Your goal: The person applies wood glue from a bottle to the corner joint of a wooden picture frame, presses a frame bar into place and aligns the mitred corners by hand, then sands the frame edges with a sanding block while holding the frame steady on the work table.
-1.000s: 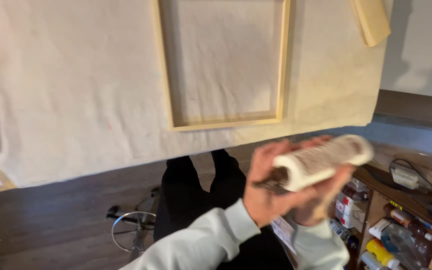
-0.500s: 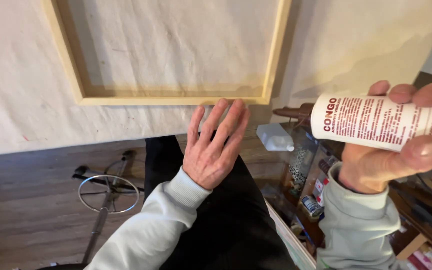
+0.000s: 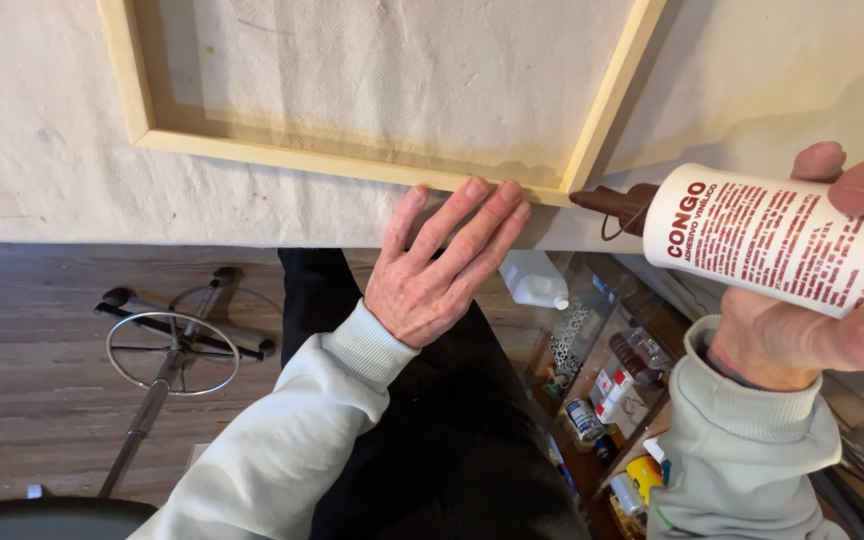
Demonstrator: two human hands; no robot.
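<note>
Nearest the camera, the right hand point(image 3: 802, 330) is wrapped around a white cylindrical plastic glue bottle with dark red print and a brown nozzle point(image 3: 752, 235), thumb below and fingertips curled over the top. The bottle lies almost level, its long axis running right to left, with the brown tip aimed at the near right corner of the frame and stopping just short of it.

A little farther out, the left hand point(image 3: 437, 265) lies flat and open, holding nothing, fingers together and pointing up and to the right. Its fingertips rest on the off-white canvas sheet point(image 3: 72, 190) at the near rail of the pale wooden rectangular stretcher frame point(image 3: 352, 165), just left of that corner.

So the corner sits between the two hands, the nozzle to its right and the fingertips to its left. The frame's near rail runs left to right across the desk, roughly in line with the bottle.
</note>
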